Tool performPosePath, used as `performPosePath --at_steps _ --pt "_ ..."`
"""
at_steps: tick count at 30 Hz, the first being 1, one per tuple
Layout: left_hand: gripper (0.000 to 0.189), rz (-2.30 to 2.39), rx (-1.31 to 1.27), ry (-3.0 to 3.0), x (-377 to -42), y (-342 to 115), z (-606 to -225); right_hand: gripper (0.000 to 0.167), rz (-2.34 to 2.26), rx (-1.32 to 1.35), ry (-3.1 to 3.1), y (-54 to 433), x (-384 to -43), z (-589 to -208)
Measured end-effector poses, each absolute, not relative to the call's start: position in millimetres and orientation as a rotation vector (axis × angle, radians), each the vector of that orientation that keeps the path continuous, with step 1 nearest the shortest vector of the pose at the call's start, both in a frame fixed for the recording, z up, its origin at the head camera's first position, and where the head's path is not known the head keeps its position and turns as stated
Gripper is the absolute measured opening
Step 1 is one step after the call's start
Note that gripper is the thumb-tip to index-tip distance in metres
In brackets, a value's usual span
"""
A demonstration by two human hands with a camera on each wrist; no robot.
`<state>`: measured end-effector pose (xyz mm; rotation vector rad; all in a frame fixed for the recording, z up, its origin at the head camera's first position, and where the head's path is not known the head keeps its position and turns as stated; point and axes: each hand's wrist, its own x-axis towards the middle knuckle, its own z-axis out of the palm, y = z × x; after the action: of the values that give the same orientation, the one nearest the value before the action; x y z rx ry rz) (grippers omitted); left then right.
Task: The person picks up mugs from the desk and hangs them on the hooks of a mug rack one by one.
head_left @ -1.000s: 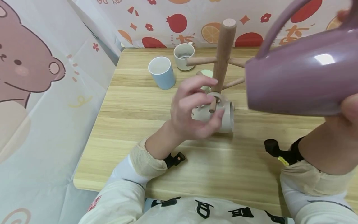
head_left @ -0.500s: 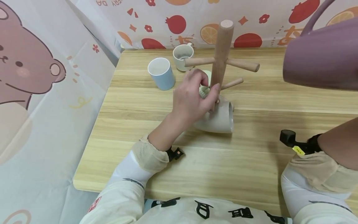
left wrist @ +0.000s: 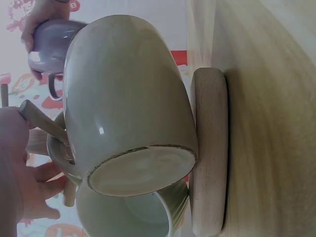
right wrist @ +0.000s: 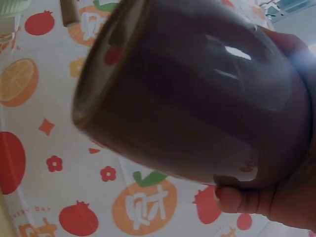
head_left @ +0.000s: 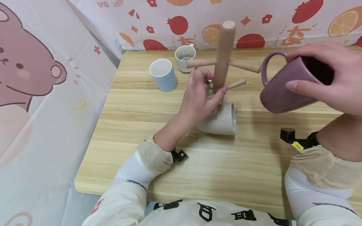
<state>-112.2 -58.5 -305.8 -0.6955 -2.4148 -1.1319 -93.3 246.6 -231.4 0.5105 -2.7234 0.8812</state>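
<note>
A wooden mug tree (head_left: 222, 59) stands on the table, its post held low between the thumb and fingers of my left hand (head_left: 193, 97). On a near lower peg hangs a grey mug (head_left: 222, 122) by its handle, lying sideways with its mouth to the right. Behind it in the left wrist view is a pale green ribbed mug (left wrist: 123, 217), mostly hidden by the left hand in the head view. My right hand (head_left: 346, 77) grips a purple mug (head_left: 288, 86) round its rim end, tilted, its handle pointing left beside a bare upper right peg (head_left: 246, 66).
A light blue cup (head_left: 163, 75) and a pale grey mug (head_left: 184, 58) stand upright at the back left of the wooden table (head_left: 135, 125). A fruit-patterned cloth (head_left: 198, 15) hangs along the table's far edge. Another upper peg (head_left: 200, 62) points left.
The left hand has moved from the hung grey mug's handle up to the post. The purple mug has gone right, then come back lower and turned, its handle now towards the tree.
</note>
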Motion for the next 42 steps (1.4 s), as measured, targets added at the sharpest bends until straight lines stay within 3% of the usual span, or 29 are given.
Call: performPosePath --at_steps 6,14,28,42 --pt "0.051 -1.300 -0.659 -2.498 -111.0 -57.3 -304.9 0.058 0.837 0.595 -2.863 240.6 -95.7 -230.0" --pt "0.062 -1.219 -0.678 -2.599 -115.2 -59.3 -302.5 0.062 0.891 0.920 -2.841 232.0 -97.9 -229.6" --pt "0.030 -1.182 -0.732 -2.635 -119.9 -60.7 -306.3 0.057 0.979 0.965 -2.946 230.8 -116.4 -246.8" --pt "0.029 -1.181 -0.713 -2.677 -121.0 -61.6 -305.4 0.049 1.444 0.998 -2.924 245.7 -147.6 -269.5"
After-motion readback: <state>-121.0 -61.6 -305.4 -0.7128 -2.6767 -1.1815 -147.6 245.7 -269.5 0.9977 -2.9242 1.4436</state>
